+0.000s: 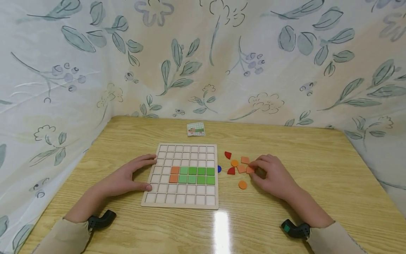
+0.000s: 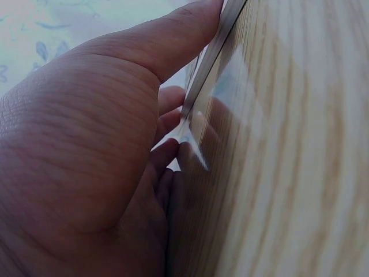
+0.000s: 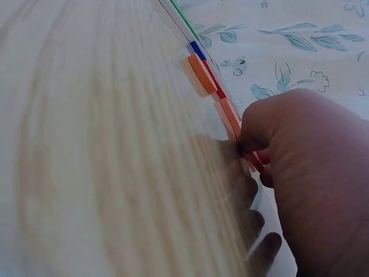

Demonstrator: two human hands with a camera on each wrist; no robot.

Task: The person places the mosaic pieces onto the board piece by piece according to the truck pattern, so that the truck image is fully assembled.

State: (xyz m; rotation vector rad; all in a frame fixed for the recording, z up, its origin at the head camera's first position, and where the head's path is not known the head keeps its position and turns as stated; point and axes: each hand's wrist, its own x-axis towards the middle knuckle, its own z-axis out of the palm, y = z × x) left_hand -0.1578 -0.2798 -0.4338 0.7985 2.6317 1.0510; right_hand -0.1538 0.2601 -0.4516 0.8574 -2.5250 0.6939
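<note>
A square wooden grid board [image 1: 179, 207] lies on the table, with orange and green square tiles [image 1: 201, 171] in two of its rows. My left hand [image 1: 122, 178] rests at the board's left edge, thumb and fingers spread apart and touching the rim. To the right of the board, my right hand [image 1: 274, 176] pinches an orange square tile [image 1: 250, 170] at table level between thumb and fingers. Beside it lie more orange squares [image 1: 245, 160], orange discs [image 1: 242, 185] and red quarter-circle pieces [image 1: 228, 155]. A blue piece [image 1: 219, 169] sits against the board's right edge.
A small picture card [image 1: 196, 129] with a grid pattern lies behind the board. Leaf-patterned cloth [image 1: 222, 70] hangs behind and along both sides of the wooden table [image 1: 317, 158].
</note>
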